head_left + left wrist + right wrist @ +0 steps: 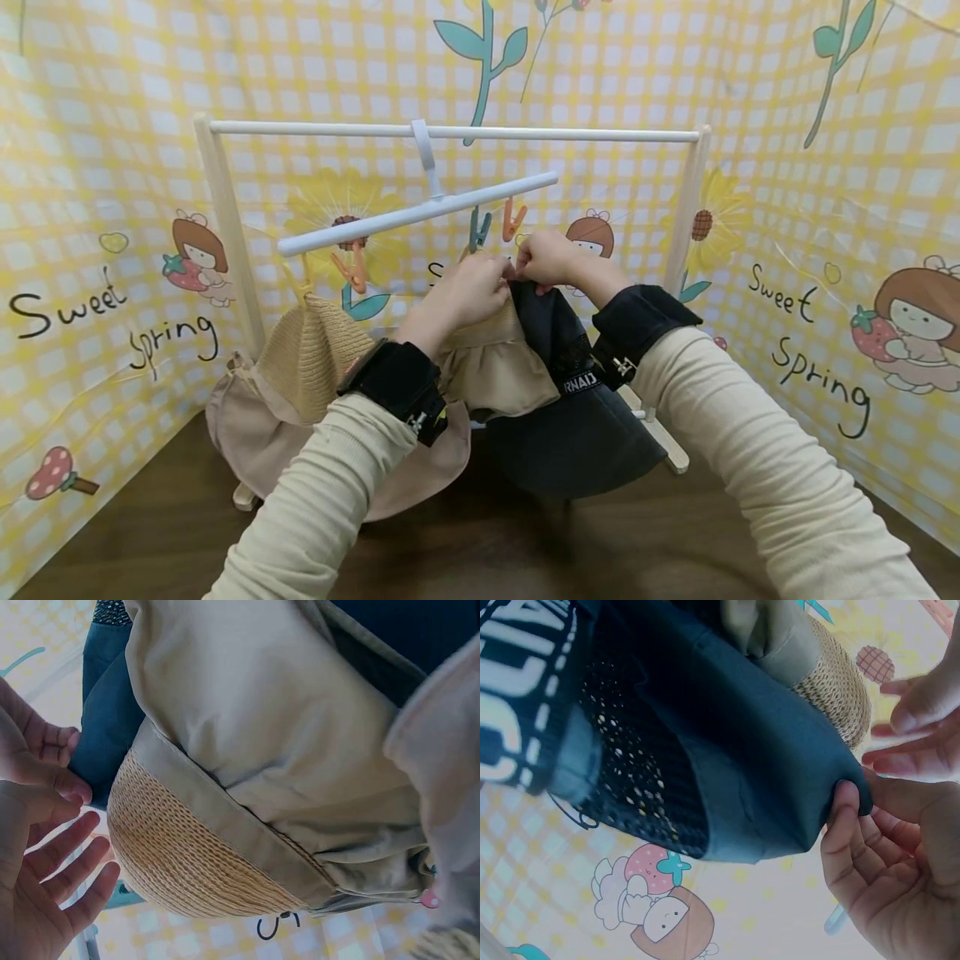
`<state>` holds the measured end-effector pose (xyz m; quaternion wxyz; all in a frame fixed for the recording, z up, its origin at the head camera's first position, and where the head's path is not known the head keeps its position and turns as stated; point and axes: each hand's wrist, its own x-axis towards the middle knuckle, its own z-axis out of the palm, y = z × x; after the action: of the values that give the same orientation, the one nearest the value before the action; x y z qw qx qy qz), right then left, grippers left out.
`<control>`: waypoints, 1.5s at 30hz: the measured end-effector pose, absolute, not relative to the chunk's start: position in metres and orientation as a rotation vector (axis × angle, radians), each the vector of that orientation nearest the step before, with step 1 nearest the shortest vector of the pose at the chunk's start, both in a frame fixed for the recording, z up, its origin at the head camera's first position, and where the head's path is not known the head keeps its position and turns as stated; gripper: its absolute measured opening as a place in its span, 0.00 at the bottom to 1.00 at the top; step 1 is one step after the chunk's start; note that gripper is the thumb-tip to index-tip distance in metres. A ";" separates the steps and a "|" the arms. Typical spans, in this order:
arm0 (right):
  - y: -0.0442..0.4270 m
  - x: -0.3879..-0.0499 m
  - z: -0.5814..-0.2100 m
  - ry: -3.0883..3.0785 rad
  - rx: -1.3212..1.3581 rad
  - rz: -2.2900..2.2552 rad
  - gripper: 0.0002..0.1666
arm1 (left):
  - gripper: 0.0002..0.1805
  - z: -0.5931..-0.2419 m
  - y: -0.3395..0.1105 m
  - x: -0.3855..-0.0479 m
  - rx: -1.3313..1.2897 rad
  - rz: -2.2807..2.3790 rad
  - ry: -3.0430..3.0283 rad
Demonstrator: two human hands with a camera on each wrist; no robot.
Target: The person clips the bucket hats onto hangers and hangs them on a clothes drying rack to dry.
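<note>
My right hand (551, 258) pinches the top of a dark bucket hat (765, 750) with a mesh panel and white lettering. Close beside it is my left hand (45, 862), its fingers extended near the pinched tip. Next to the dark hat hangs a beige hat (180, 840) with a woven crown, below a teal clothespin (480, 227). An orange clothespin (513, 221) dangles just above my right hand. All are under a white hanger (420, 215), which tilts down to the left.
A woven hat with a wide pinkish brim (311, 358) hangs at left from a yellow clothespin (300, 279). Between the hats dangles another orange clothespin (349, 268). The hanger hooks over a white rod (562, 133) between wooden posts (225, 225). Patterned cloth (847, 208) encloses the dark wooden surface (465, 550).
</note>
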<state>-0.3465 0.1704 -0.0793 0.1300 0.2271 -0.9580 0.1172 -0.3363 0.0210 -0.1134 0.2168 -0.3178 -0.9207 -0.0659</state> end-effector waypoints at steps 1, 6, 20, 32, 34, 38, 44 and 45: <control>0.170 -0.346 -0.079 -2.774 0.677 0.340 0.11 | 0.18 -0.112 0.022 -0.336 -0.868 -0.178 -2.548; 0.166 -0.347 -0.076 -2.761 0.717 0.353 0.09 | 0.20 -0.107 0.023 -0.337 -0.766 -0.250 -2.556; 0.157 -0.343 -0.067 -2.872 0.758 0.501 0.12 | 0.12 -0.121 0.014 -0.350 -0.627 -0.162 -2.415; 0.174 -0.357 -0.057 -2.920 0.593 0.565 0.18 | 0.14 -0.118 0.013 -0.353 -0.724 -0.159 -2.470; 0.176 -0.361 -0.057 -2.920 0.557 0.601 0.22 | 0.13 -0.116 0.014 -0.353 -0.789 -0.167 -2.476; 0.181 -0.368 -0.056 -2.897 0.504 0.713 0.33 | 0.13 -0.113 0.016 -0.349 -0.870 -0.184 -2.497; 0.179 -0.373 -0.053 -2.850 0.470 0.920 0.42 | 0.12 -0.109 0.013 -0.344 -0.894 -0.184 -2.546; 0.178 -0.373 -0.053 -2.840 0.476 0.945 0.43 | 0.12 -0.108 0.012 -0.343 -0.895 -0.188 -2.559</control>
<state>-0.3726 0.1778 -0.0529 0.0554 0.1569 -0.9356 0.3113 -0.3432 0.0123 -0.1081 0.2106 -0.3222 -0.9205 -0.0677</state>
